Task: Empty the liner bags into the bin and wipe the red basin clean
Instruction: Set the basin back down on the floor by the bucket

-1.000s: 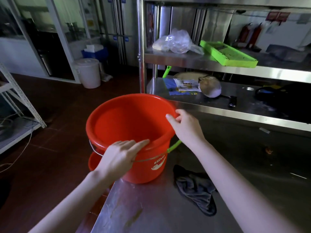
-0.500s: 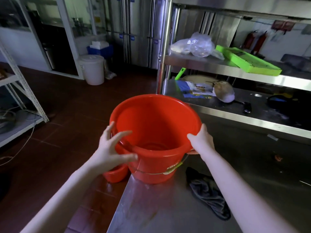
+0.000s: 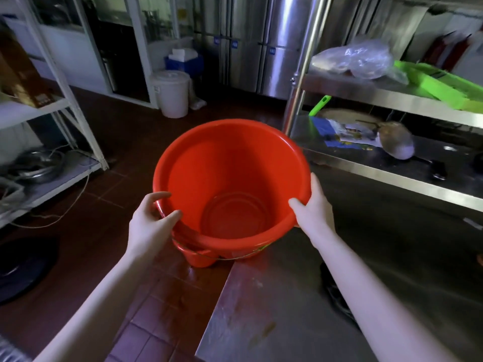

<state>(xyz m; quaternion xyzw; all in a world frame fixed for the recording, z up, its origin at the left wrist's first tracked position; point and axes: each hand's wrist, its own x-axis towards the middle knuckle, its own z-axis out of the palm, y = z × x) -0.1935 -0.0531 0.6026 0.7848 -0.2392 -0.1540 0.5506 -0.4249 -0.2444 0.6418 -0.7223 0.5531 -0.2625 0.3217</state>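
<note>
The red basin [image 3: 230, 178], a deep bucket with a wire handle, is held at the left end of the steel table [image 3: 274, 309], tipped toward me so its empty inside and ringed bottom show. My left hand [image 3: 150, 220] is at the near-left rim, thumb and fingers curled around the rim's edge. My right hand [image 3: 312, 207] grips the right rim, thumb over the lip. A second red container [image 3: 200, 258] peeks out under the basin. A dark cloth [image 3: 337, 296] lies on the table, partly hidden by my right forearm.
A white lidded bin [image 3: 171, 92] stands on the tiled floor at the back. A clear plastic bag [image 3: 358, 58] and green tray [image 3: 433, 84] sit on the steel shelf at right. A white rack [image 3: 60, 105] with metal bowls is on the left.
The basin has tilted further toward me, showing its bottom. My left hand has closed onto the near-left rim. The view has shifted right and closer.
</note>
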